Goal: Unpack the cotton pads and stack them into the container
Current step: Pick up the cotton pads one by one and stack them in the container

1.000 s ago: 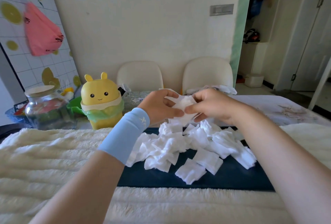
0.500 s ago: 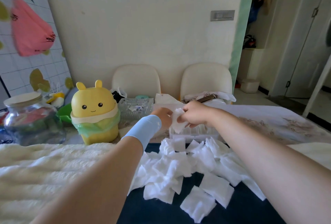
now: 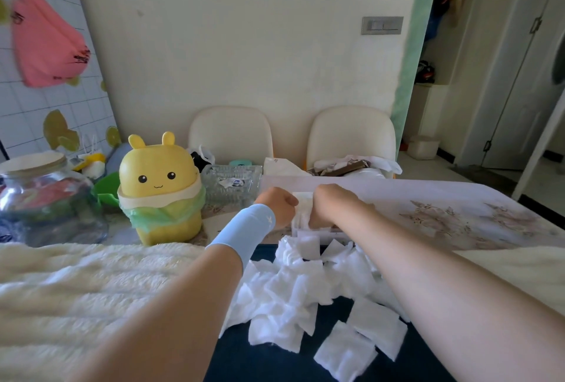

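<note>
A heap of loose white square cotton pads [image 3: 308, 293] lies on a dark blue mat [image 3: 275, 357] in front of me. Behind the heap stands a clear container [image 3: 308, 232], mostly hidden by my hands. My left hand [image 3: 276, 203], with a light blue wristband, and my right hand [image 3: 331, 203] both reach down into the container. Between them they grip a small stack of white pads [image 3: 302, 207], fingers curled round its sides. The fingertips are hidden inside the container.
A yellow bunny-shaped bin with a green bag [image 3: 160, 189] stands left of the hands, a glass jar [image 3: 42, 201] farther left, a cut-glass dish [image 3: 232, 181] behind. A fluffy cream blanket [image 3: 91, 290] covers the near table. Two cream chairs [image 3: 351, 134] stand at the far side.
Both hands moved forward and down from above the heap, carrying the stack of pads into the container. The camera tilted up and closer.
</note>
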Demonstrator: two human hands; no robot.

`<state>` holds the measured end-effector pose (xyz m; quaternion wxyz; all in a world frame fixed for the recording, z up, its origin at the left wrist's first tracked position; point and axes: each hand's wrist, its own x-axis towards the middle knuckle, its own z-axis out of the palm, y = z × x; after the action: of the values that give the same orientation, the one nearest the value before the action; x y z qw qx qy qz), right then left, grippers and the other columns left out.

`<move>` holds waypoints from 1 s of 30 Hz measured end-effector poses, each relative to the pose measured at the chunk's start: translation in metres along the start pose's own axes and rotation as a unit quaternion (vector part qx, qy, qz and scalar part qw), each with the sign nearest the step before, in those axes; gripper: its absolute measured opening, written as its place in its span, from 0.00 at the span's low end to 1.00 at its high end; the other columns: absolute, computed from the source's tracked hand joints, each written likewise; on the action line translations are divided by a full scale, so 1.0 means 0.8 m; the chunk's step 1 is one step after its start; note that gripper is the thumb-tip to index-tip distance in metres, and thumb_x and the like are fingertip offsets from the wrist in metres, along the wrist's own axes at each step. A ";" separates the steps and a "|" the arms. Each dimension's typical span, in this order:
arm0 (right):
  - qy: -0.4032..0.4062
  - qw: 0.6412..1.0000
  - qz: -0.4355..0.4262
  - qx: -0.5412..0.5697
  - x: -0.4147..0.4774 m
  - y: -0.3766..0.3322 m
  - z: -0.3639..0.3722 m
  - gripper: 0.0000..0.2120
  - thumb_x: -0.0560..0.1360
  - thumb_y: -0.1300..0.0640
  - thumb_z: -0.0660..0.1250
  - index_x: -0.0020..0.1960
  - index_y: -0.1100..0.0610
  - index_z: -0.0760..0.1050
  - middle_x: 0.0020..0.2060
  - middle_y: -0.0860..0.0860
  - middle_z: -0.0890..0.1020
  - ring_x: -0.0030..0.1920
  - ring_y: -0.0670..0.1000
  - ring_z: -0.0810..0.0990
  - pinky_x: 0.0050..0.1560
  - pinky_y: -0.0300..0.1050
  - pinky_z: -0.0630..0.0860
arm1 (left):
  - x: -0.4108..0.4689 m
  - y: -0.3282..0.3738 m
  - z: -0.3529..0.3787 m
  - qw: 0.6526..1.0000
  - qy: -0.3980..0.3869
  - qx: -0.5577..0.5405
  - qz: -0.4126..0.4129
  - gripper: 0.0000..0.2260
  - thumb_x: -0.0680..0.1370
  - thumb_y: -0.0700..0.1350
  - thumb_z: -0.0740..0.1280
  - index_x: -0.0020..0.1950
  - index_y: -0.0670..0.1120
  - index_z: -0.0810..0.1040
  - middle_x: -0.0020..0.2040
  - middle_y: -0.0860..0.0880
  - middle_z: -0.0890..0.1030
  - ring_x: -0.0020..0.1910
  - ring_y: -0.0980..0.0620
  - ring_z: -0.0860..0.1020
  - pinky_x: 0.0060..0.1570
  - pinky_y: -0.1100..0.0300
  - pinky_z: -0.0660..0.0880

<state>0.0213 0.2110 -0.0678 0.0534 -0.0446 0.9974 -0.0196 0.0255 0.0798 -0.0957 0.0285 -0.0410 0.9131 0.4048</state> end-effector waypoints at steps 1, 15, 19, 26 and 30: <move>-0.018 0.999 0.008 0.025 0.001 -0.006 0.000 0.10 0.74 0.53 0.71 0.47 0.57 0.71 0.38 0.52 0.74 0.41 0.53 0.76 0.40 0.44 0.72 | -0.002 -0.001 0.001 1.000 0.003 -0.004 -0.002 0.18 0.79 0.34 0.59 0.63 0.48 0.80 0.61 0.48 0.80 0.56 0.46 0.80 0.57 0.55 0.78; -0.164 0.945 0.035 0.282 -0.020 -0.003 -0.011 0.11 0.79 0.61 0.59 0.40 0.57 0.73 0.37 0.54 0.77 0.34 0.52 0.72 0.36 0.41 0.67 | -0.010 -0.005 -0.001 0.999 -0.007 0.026 0.017 0.16 0.78 0.40 0.62 0.62 0.51 0.81 0.60 0.48 0.82 0.53 0.47 0.81 0.56 0.58 0.78; -0.146 0.944 0.061 0.290 -0.017 0.006 -0.018 0.14 0.79 0.60 0.58 0.38 0.57 0.78 0.34 0.53 0.84 0.34 0.53 0.76 0.37 0.42 0.69 | -0.026 0.007 -0.007 0.984 0.021 0.145 0.098 0.12 0.80 0.44 0.64 0.60 0.52 0.83 0.57 0.51 0.80 0.54 0.48 0.80 0.52 0.61 0.74; -0.080 0.952 -0.010 0.295 -0.028 0.020 -0.007 0.05 0.72 0.65 0.68 0.40 0.61 0.82 0.37 0.54 0.82 0.37 0.53 0.76 0.36 0.40 0.68 | -0.047 0.021 -0.010 0.959 -0.045 0.258 0.106 0.12 0.80 0.50 0.63 0.58 0.52 0.84 0.57 0.49 0.83 0.53 0.47 0.81 0.53 0.58 0.77; 0.010 0.951 -0.092 0.294 -0.046 0.041 -0.017 0.12 0.75 0.62 0.64 0.48 0.52 0.85 0.47 0.49 0.86 0.44 0.48 0.80 0.48 0.44 0.77 | -0.067 0.025 -0.021 0.977 -0.025 0.183 0.107 0.13 0.80 0.48 0.65 0.63 0.54 0.80 0.60 0.53 0.77 0.54 0.50 0.80 0.57 0.58 0.76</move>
<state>0.0537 0.2475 -0.0521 0.0517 -0.1185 0.9395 -0.3173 0.0767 0.0832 -0.0653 0.0148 0.0728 0.9698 0.2322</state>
